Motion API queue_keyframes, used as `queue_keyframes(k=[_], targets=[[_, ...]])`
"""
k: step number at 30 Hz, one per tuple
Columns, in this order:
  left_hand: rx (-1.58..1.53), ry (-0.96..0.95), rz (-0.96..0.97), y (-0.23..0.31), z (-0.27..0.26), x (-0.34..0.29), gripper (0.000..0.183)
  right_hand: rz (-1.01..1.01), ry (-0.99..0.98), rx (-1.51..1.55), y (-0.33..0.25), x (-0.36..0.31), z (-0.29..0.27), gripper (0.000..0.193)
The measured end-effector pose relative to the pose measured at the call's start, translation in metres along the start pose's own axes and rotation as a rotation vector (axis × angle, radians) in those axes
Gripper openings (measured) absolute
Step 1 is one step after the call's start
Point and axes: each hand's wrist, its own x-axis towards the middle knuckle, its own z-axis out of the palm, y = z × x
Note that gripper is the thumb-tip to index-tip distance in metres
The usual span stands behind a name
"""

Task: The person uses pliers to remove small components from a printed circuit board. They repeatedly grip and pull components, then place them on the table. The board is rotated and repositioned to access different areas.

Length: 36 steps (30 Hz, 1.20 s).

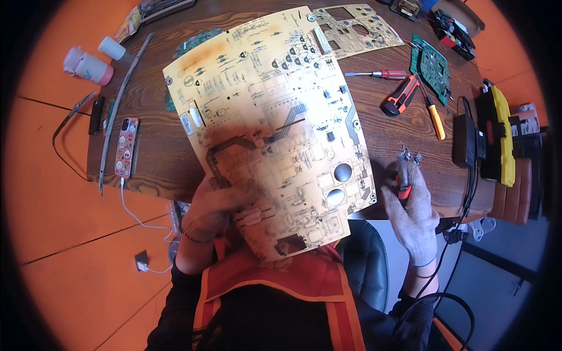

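A large cream-coloured circuit board (234,117) stands tilted over the near edge of the table, its printed face with brown scorch-like stains toward me. At its lower left edge, my left hand (212,207), in a pale work glove, is closed on the board, with fingers lying over its face. To the right of the board, my gloved right hand (413,210) is closed around a red-handled tool (404,191). The working end of that tool is not clear. Small metallic bits (411,155) show just beyond the fingertips.
On the wooden table (374,111) lie a red screwdriver (386,75), an orange-black cutter (401,96), a yellow screwdriver (435,121), a green board (430,67) and another cream board (366,32). Black cables (468,187) hang at right. A charging phone (126,147) lies left.
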Motion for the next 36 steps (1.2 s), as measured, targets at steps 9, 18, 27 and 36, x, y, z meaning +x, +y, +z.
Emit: queue_keyframes(k=[9, 18, 27, 36], targets=[[-0.014, -0.014, -0.011, 0.000, 0.004, -0.004, 0.049, -0.269, 0.368, -0.477, -0.001, 0.024, 0.006, 0.055], [-0.271, -0.205, -0.093, -0.006, -0.014, 0.004, 0.046, -0.279, 0.391, -0.553, -0.009, 0.051, 0.001, 0.057], [0.261, -0.062, 0.055, 0.008, 0.000, -0.007, 0.047, -0.357, 0.326, -0.640, -0.010, 0.059, -0.008, 0.050], [0.018, -0.204, -0.119, 0.024, 0.009, -0.005, 0.048, -0.319, 0.264, -0.901, -0.004, 0.058, -0.009, 0.038]])
